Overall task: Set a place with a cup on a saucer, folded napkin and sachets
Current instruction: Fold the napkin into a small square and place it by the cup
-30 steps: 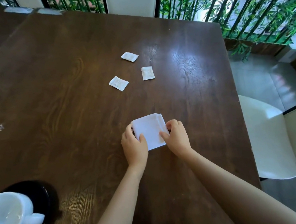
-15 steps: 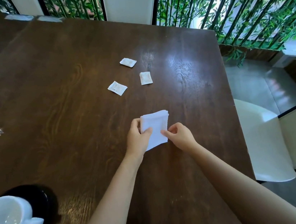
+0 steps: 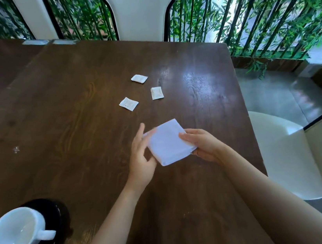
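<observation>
A folded white napkin [image 3: 169,142] is held just above the wooden table [image 3: 73,117], tilted. My right hand [image 3: 204,143] grips its right edge, thumb on top. My left hand [image 3: 141,159] touches its left edge with fingers spread along the side. Beyond the napkin lie three white sachets on the table: one [image 3: 128,103] at the left, one [image 3: 156,93] to its right, one [image 3: 139,78] farthest. At the bottom left a white cup [image 3: 15,235] stands on a black saucer [image 3: 54,209], its handle pointing right.
The table's right edge [image 3: 245,110] runs close to my right hand. A white chair [image 3: 282,146] stands beyond that edge and another white chair [image 3: 137,10] at the far side. Green bamboo plants [image 3: 263,6] screen the back.
The napkin has been lifted off the table and turned flatter and wider. My right hand now grips its right edge, and my left hand's fingers have opened along the left side.
</observation>
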`<state>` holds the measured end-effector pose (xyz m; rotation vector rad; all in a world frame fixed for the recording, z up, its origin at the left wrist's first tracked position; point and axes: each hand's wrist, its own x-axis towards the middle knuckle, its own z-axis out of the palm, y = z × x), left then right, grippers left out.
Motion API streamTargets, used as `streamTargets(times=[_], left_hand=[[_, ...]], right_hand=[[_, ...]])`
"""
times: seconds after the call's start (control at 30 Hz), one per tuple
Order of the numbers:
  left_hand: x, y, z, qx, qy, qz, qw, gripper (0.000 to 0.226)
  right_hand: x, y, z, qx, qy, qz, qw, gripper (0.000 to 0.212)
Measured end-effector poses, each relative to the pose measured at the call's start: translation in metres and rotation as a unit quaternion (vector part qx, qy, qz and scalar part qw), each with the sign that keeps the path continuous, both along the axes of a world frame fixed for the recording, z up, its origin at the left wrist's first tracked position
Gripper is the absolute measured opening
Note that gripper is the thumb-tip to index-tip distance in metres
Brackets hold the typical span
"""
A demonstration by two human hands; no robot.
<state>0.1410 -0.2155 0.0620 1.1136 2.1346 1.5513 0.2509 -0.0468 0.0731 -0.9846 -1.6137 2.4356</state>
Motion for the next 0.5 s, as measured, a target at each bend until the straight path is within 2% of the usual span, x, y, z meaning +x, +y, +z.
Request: streamTargets(times=[0.03,0.07,0.1,0.13,0.17,0.23,0.4,0.5], left_hand=[[0.005,0.000,0.000,0.020,-0.129,0.067,0.989,0.051],[0.010,0.001,0.001,0.048,-0.272,0.131,0.952,0.046],[0.015,0.003,0.000,0.065,-0.391,0.176,0.901,0.041],[0.018,0.004,-0.001,0.069,-0.471,0.191,0.858,0.036],[0.021,0.005,-0.002,0.065,-0.514,0.178,0.836,0.035],[0.027,0.005,0.000,0.060,-0.543,0.127,0.828,0.038],[0.034,0.009,0.001,0.058,-0.515,0.089,0.851,0.035],[0.033,0.003,-0.006,0.093,-0.528,0.050,0.843,0.034]], right_hand=[[0.000,-0.003,0.000,0.025,0.004,-0.007,1.000,0.022],[0.000,-0.008,0.000,0.044,0.005,-0.019,0.999,0.018],[-0.001,-0.012,0.000,0.059,0.003,-0.031,0.998,0.016],[-0.001,-0.016,0.000,0.069,0.001,-0.042,0.997,0.015],[-0.001,-0.020,-0.001,0.077,0.001,-0.048,0.996,0.017],[0.000,-0.027,-0.002,0.093,-0.004,-0.051,0.994,0.024],[0.001,-0.041,-0.006,0.158,-0.047,-0.055,0.985,0.031],[0.001,-0.046,-0.011,0.143,-0.065,-0.052,0.986,0.030]])
